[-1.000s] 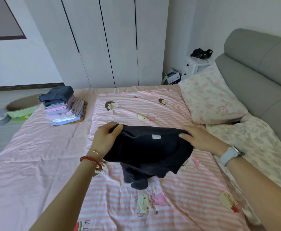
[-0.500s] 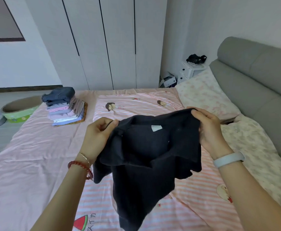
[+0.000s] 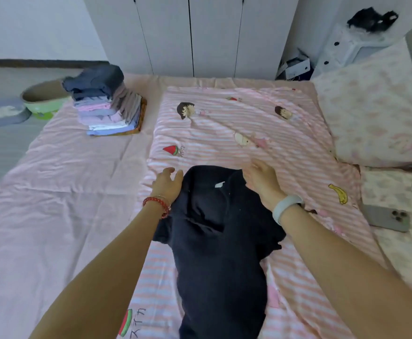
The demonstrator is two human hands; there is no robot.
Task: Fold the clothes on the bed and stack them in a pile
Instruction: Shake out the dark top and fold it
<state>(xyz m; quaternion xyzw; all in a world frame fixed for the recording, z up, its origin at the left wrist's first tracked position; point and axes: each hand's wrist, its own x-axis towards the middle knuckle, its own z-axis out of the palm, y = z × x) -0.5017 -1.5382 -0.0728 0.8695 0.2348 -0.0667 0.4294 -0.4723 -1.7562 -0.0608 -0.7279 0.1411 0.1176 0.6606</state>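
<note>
Pink bed (image 3: 60,182) holds folded pile (image 3: 107,106), phone (image 3: 385,217); left hand (image 3: 167,183), right hand (image 3: 261,178) spread beside black garment (image 3: 219,241).

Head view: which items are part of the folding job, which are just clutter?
Job:
- black garment, laid out on the striped sheet
- pile of folded clothes
- left hand and right hand, at the garment's top corners

Lying about:
- phone
- pillow
- green bowl on the floor
</note>
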